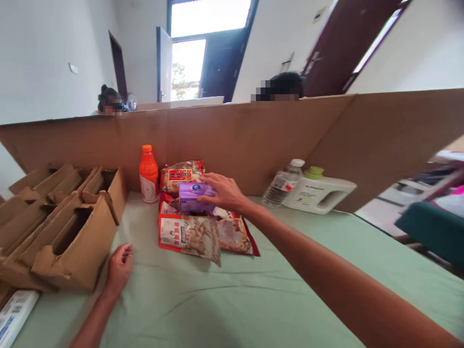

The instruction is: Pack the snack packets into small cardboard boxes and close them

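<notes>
My right hand (224,192) reaches to the middle of the table and grips a purple pack of tissues (194,195), thumb at the front and fingers over its top. The pack is on a pile of snack bags. Behind it leans a red-and-yellow bag (177,178). In front lie a red-and-white snack bag with a clear window (188,236) and another red-edged bag (235,234). Loosely curled, my left hand (120,265) rests on the green cloth beside the cardboard boxes, and nothing shows in it.
Open cardboard boxes (78,251) stand at the left, with a white-and-blue package (16,314) before them. An orange bottle (148,174) is left of the bags. A clear bottle (283,184) and a white jug (321,192) tilt against the cardboard partition (232,140). Two people's heads show beyond.
</notes>
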`<control>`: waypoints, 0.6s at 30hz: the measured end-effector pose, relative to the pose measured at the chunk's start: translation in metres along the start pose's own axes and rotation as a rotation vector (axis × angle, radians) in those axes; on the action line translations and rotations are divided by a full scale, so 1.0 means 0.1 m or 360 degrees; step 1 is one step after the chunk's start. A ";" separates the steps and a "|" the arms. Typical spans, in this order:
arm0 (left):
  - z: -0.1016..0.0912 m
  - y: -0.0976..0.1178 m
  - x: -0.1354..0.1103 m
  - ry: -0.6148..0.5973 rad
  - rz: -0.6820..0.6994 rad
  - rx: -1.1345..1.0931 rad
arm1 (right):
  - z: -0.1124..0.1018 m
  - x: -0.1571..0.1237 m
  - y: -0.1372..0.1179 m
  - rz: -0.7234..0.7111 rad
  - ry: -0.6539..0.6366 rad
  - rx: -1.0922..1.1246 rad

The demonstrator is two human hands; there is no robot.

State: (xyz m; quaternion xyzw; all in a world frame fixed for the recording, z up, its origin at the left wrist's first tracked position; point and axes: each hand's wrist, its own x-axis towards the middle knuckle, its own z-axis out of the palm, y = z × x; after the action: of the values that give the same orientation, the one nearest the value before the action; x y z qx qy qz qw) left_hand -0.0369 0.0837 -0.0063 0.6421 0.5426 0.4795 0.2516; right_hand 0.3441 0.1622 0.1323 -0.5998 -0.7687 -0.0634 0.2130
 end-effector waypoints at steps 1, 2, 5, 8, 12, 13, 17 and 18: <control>-0.03 0.05 -0.11 0.0025 0.0067 0.0049 | -0.02 -0.11 0.02 0.0005 0.0047 0.0003; -0.07 0.12 -0.23 0.0048 0.0133 0.0096 | -0.02 -0.22 0.04 0.0007 0.0097 0.0013; -0.27 0.44 -0.56 0.0126 0.0370 0.0252 | 0.06 -0.55 0.10 -0.0035 0.0385 0.0091; -0.59 0.84 -0.70 0.0354 0.0840 0.0716 | 0.27 -0.80 0.07 -0.0039 0.0532 0.0193; -1.03 1.14 -0.60 0.0571 0.1018 0.1274 | 0.54 -1.01 -0.10 -0.0029 0.0542 0.0205; -1.11 1.16 -0.55 0.0579 0.0979 0.1351 | 0.58 -1.05 -0.15 -0.0033 0.0510 0.0172; -1.29 1.02 -0.32 0.0559 0.0709 0.1508 | 0.62 -1.14 -0.34 -0.0022 0.0384 -0.0073; -1.30 0.97 -0.27 0.0550 0.0640 0.1520 | 0.61 -1.14 -0.38 -0.0017 0.0377 -0.0144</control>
State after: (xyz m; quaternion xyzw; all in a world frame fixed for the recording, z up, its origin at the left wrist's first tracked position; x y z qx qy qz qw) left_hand -0.1069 0.0046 0.1199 0.6880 0.6000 0.3170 -0.2573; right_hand 0.3148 0.0711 0.0370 -0.5929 -0.7377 -0.1696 0.2748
